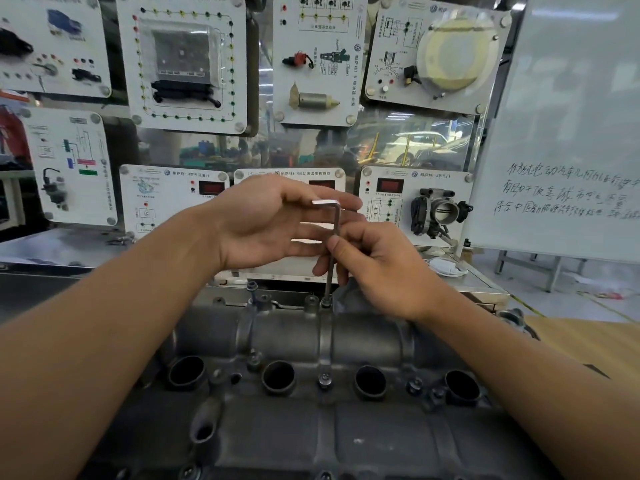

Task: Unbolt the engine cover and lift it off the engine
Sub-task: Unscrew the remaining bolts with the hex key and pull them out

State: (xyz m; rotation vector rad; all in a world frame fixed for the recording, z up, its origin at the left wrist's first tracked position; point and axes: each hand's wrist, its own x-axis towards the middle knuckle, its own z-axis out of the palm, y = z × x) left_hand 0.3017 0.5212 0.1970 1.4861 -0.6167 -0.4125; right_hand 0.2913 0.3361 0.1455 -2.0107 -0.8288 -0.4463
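Note:
The grey metal engine cover [363, 336] lies across the lower middle, with a row of round plug holes along its front. A silver L-shaped hex key [335, 233] stands upright, its tip set in a bolt [325, 303] on the cover's far edge. My right hand [377, 268] pinches the key's long shaft between thumb and fingers. My left hand [273, 223] is beside the key's short top arm, fingers nearly straight and touching it. More bolts [325, 378] sit along the cover's front edge.
A wall of white training panels [188, 60] with sensors and a throttle body [438, 211] stands behind the engine. A whiteboard [568, 133] with handwriting is at the right. A wooden surface [588, 341] lies right of the engine.

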